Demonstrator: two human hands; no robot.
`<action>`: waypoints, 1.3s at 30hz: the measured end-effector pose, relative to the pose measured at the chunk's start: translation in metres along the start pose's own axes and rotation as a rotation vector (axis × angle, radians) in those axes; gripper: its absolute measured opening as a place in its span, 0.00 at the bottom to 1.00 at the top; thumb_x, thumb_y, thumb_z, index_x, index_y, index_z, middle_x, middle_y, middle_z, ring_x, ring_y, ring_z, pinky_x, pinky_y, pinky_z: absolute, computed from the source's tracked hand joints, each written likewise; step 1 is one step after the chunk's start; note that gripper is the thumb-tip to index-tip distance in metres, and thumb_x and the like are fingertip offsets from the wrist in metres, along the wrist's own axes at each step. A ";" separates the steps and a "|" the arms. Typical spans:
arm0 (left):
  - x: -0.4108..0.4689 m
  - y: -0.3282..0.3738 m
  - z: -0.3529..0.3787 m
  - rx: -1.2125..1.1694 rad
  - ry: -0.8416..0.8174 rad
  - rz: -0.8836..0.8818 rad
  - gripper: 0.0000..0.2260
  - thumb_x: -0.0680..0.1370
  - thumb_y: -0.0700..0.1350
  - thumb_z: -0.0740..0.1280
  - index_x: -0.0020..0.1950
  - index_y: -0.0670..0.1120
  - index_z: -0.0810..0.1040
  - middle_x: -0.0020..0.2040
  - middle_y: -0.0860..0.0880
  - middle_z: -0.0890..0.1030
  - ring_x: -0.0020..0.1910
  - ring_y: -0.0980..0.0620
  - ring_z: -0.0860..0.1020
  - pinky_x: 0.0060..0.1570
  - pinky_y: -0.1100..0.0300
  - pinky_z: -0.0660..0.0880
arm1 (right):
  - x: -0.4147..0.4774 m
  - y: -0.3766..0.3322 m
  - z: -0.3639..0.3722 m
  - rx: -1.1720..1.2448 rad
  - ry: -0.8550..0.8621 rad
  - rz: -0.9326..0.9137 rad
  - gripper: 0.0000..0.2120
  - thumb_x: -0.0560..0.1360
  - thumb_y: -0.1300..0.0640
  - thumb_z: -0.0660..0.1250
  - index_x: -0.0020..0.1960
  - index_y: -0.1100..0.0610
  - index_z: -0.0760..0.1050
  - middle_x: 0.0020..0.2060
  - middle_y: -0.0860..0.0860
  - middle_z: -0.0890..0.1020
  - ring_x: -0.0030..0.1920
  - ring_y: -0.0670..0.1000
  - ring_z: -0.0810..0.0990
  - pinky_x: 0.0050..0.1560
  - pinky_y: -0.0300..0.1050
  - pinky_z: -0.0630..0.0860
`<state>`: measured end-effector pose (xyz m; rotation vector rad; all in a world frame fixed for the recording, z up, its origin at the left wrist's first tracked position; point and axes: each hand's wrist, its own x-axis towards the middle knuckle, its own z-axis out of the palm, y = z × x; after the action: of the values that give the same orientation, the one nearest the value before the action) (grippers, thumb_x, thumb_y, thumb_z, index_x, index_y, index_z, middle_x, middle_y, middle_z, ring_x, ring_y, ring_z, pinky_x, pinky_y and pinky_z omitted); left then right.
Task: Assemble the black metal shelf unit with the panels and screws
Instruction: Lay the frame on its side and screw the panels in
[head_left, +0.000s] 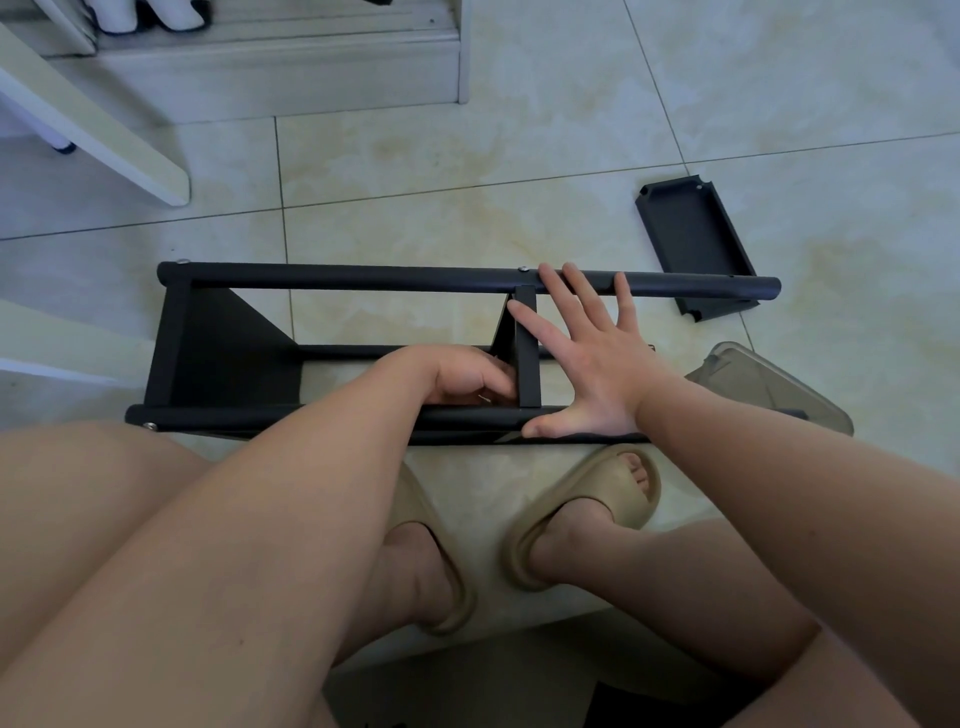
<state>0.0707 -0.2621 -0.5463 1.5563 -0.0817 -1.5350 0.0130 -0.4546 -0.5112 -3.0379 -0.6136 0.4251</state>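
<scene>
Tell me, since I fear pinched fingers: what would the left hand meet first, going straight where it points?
The middle panel: the left hand points rightward at it from inside the frame, seemingly touching it, though depth is unclear.

The black shelf frame (363, 278) lies on its side, its long tubes running left to right. An end panel (218, 353) closes the left end and a middle panel (527, 358) stands halfway along. A loose panel (691, 234) lies flat past the far tube, perhaps touching it. Silver screw heads (523, 268) dot the tubes.

Three panels (223, 353) (527, 358) (693, 244), three screws (182, 261) (523, 268) (150, 426), two hands (467, 376) (597, 358), two slippers (587, 488) (415, 499).
</scene>
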 end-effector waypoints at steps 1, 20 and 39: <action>0.000 0.001 0.000 -0.022 -0.004 0.010 0.13 0.79 0.33 0.63 0.62 0.38 0.77 0.57 0.39 0.79 0.56 0.44 0.78 0.65 0.51 0.72 | 0.000 0.000 0.000 0.001 0.000 0.001 0.60 0.60 0.13 0.48 0.82 0.44 0.38 0.81 0.56 0.37 0.81 0.59 0.34 0.74 0.74 0.36; 0.003 -0.001 -0.001 -0.073 -0.024 0.006 0.09 0.79 0.33 0.61 0.53 0.40 0.79 0.53 0.41 0.79 0.54 0.44 0.77 0.64 0.49 0.72 | -0.001 0.000 -0.001 0.003 -0.015 0.003 0.60 0.60 0.14 0.51 0.82 0.43 0.37 0.81 0.56 0.36 0.80 0.59 0.33 0.74 0.75 0.37; 0.001 0.001 -0.003 0.023 -0.042 -0.145 0.08 0.79 0.45 0.65 0.48 0.45 0.84 0.42 0.48 0.83 0.40 0.50 0.79 0.49 0.54 0.77 | -0.001 -0.001 -0.004 -0.004 -0.024 0.007 0.60 0.60 0.14 0.50 0.81 0.43 0.36 0.81 0.56 0.35 0.80 0.60 0.33 0.74 0.75 0.37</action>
<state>0.0736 -0.2614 -0.5471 1.5770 -0.0104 -1.6855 0.0122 -0.4538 -0.5073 -3.0439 -0.6052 0.4619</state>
